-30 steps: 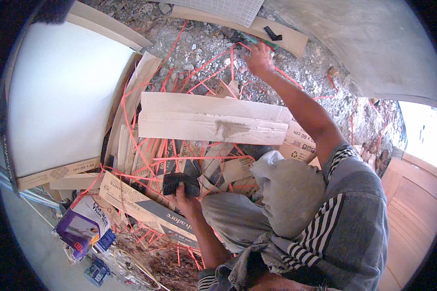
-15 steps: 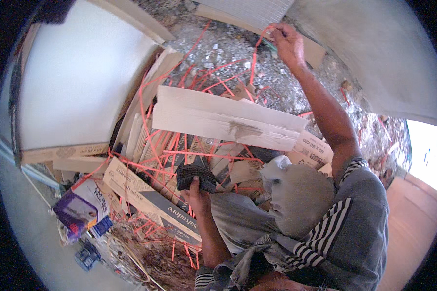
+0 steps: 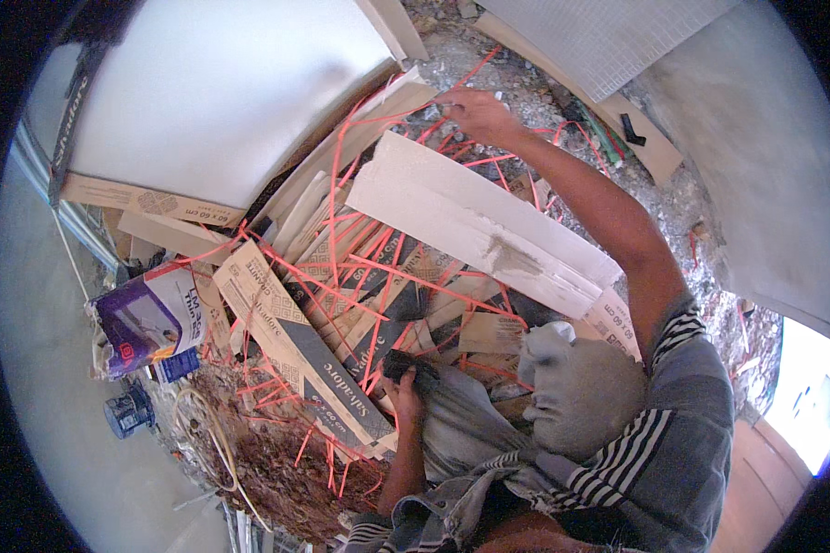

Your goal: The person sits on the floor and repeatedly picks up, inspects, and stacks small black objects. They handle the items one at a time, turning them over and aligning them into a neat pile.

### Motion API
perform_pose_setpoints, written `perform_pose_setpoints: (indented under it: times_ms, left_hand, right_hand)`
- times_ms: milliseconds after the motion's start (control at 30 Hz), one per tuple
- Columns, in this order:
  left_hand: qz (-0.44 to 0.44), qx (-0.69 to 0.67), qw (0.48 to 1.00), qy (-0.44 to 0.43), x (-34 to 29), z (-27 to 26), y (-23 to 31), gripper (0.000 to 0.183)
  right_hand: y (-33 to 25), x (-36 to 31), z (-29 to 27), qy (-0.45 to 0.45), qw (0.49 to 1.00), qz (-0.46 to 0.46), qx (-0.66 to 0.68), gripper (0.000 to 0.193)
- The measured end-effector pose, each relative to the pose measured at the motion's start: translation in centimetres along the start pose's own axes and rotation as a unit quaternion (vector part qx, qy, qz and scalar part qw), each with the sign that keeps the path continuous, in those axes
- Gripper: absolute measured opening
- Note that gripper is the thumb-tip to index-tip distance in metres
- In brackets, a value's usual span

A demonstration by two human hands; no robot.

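Observation:
My left hand [image 3: 406,401] grips a small dark, ribbed bundle [image 3: 398,365] in front of my knee; its exact kind does not show. My right hand [image 3: 478,116] is stretched out to the far side, fingers pinched on a thin orange strap [image 3: 395,119] beside the large pale panel. Many similar orange straps lie tangled over the torn cardboard. Between my arms, a long pale cardboard strip [image 3: 470,217] lies slanting across the pile.
A large pale panel [image 3: 221,92] stands at the left. Below it are a purple-and-white bag [image 3: 152,318] and a blue container [image 3: 129,411]. A grey textured tile [image 3: 618,41] and a small black piece [image 3: 632,130] lie at the far right. Rubble covers the ground.
My right hand has swung left with the orange strap, toward the pale panel. My left hand still holds the dark bundle. The view has turned, shifting the scene.

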State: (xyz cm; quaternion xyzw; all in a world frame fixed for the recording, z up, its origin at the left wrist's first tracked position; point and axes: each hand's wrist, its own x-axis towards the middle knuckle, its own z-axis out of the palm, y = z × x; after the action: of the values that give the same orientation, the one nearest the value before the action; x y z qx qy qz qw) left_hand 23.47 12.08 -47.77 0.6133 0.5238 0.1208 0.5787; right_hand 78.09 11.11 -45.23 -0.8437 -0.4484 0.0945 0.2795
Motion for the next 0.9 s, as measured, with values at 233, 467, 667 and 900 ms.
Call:
perform_pose_setpoints:
  times_ms: [233, 467, 667, 900]
  left_hand:
    - [-0.035, -0.166, 0.985, 0.027, 0.8, 0.6, 0.3, 0.036]
    - [-0.038, -0.143, 0.988, 0.051, 0.9, 1.0, 0.4, 0.027]
    - [-0.08, -0.109, 0.989, 0.064, 1.3, 1.1, -0.3, 0.028]
    - [-0.065, -0.137, 0.986, 0.071, 1.5, 0.8, -0.6, 0.031]
  right_hand:
    - [-1.5, 6.3, 5.5, -0.078, 0.994, 0.02, -0.077, 0.04]
    - [-2.9, 1.4, 5.5, -0.089, 0.985, -0.013, -0.148, 0.03]
    - [0.4, 3.7, 6.0, -0.045, 0.998, -0.032, -0.042, 0.038]
    - [-6.8, 9.1, 10.2, -0.16, 0.976, -0.146, -0.016, 0.036]
